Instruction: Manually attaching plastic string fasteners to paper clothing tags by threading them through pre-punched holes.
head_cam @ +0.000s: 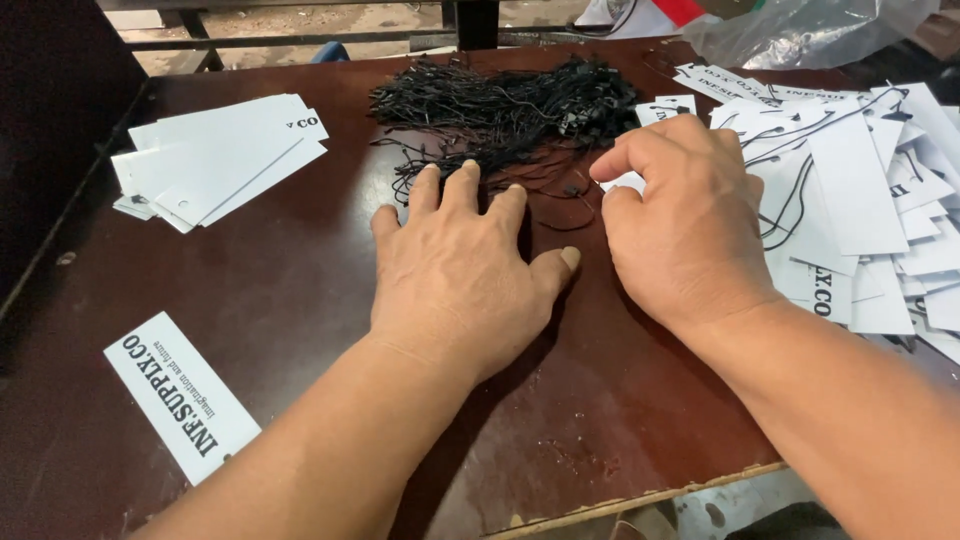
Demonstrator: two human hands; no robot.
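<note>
A dark brown table (300, 290) is seen from above, with two bare hands laid near its middle. The left hand (455, 275) is spread flat, palm down, with the fingers extended and apart; nothing is grasped by it. Its fingertips rest at the near edge of a heap of black strings (505, 115), and a few loose strands are touched or covered by them. The right hand (685, 220) is held just beside the left, curled with the fingers bent inward. A small white tag (625, 181) is pinched at its fingertips, though how much of the tag is gripped cannot be told, since most of it is hidden under the hand.

The heap of black strings is piled on the far middle of the table, just beyond both hands. To the right of the right hand, a broad, loose pile of white tags (860, 190) is spread over the table, and black strings are threaded through several of them. On the far left, well apart from the hands, a neater stack of white tags (215, 160) is fanned out. A single white tag with black print (180, 395) lies alone near the front left edge, beside the left forearm. A crumpled clear plastic bag (800, 30) is seen at the far right corner.
</note>
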